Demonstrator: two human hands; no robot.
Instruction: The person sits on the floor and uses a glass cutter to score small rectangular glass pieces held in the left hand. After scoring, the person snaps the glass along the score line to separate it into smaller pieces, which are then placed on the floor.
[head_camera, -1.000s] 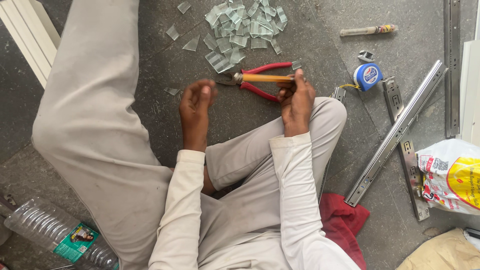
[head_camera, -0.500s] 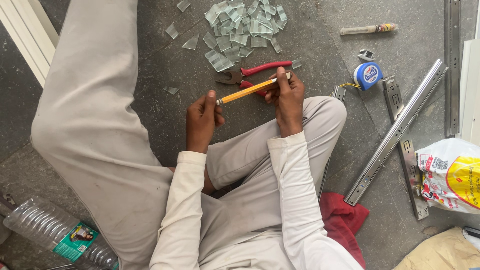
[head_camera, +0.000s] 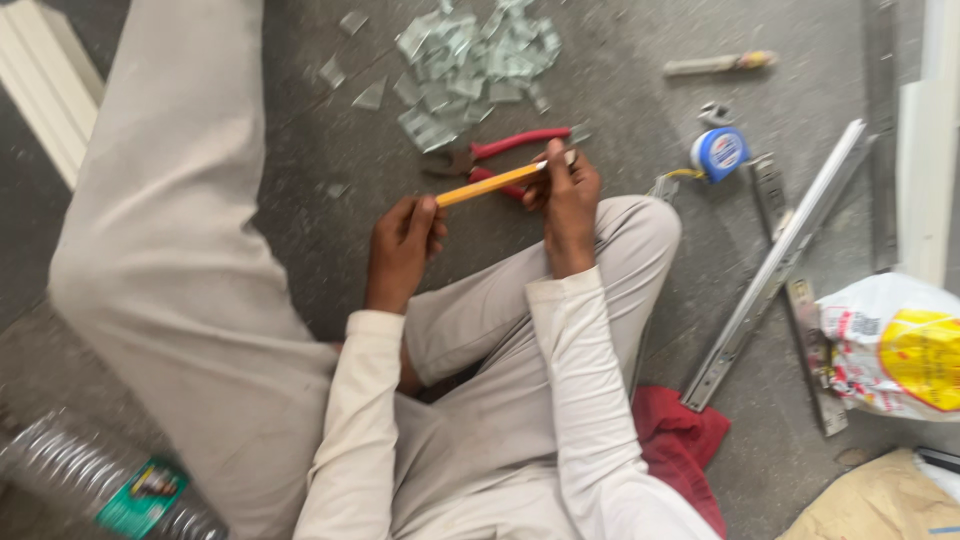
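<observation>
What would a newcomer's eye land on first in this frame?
The slim yellow pencil-like tool, held at centre between the left hand and right hand. Just beyond lie red-handled pliers on the grey floor, with a heap of pale broken glass pieces at top centre.

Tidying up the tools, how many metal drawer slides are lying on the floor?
2: a long silver slide lies diagonally at right, and a darker slide crosses beneath it. Others may lie beyond the frame.
</observation>
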